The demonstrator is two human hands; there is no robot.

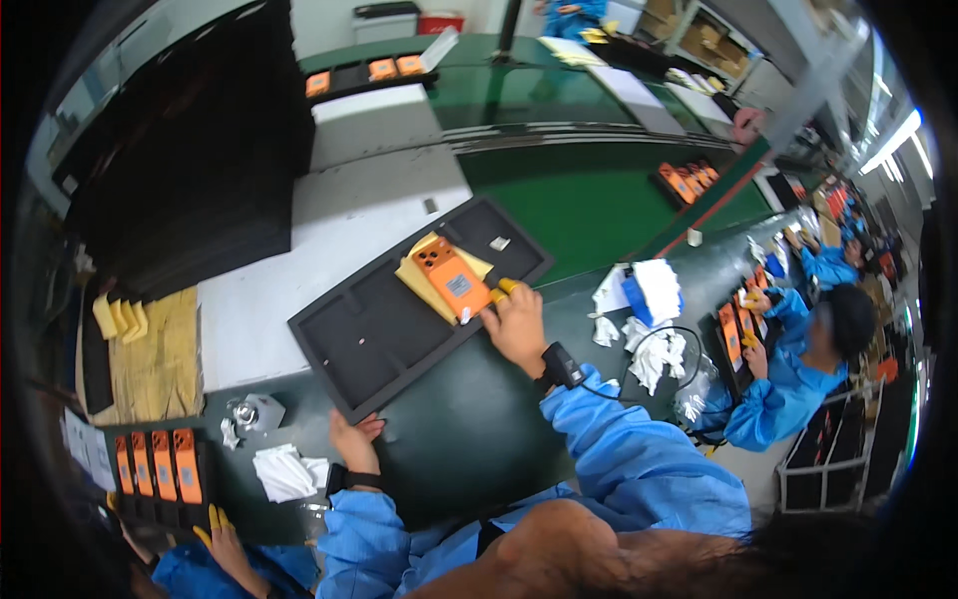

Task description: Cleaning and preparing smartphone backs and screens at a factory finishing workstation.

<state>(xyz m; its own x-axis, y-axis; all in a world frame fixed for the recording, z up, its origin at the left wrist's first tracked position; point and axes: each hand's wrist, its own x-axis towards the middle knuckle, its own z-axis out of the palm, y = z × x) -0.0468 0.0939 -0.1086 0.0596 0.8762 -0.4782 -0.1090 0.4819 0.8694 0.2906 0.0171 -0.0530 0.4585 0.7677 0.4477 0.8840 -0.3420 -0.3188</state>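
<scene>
A black foam tray (339,344) lies slantwise across the bench in front of me. In its middle, an orange phone (439,262) with camera lenses and a square code label rests on yellow paper sheets (414,284). My right hand (519,327), with yellow covers on its fingertips, closes on the phone's near right end. The near left corner of the tray is gripped by my left hand (356,444), its fingers partly hidden at the edge. A small white scrap (500,244) lies in the tray's right part.
A tray of orange phones (160,467) stands at lower left beside another person's hand (232,549). White cloths (289,473) and a metal-topped bottle (257,411) are near it. Crumpled white wipes (654,349) lie at right, near a seated co-worker (798,364). A tall black panel (190,150) rises at left.
</scene>
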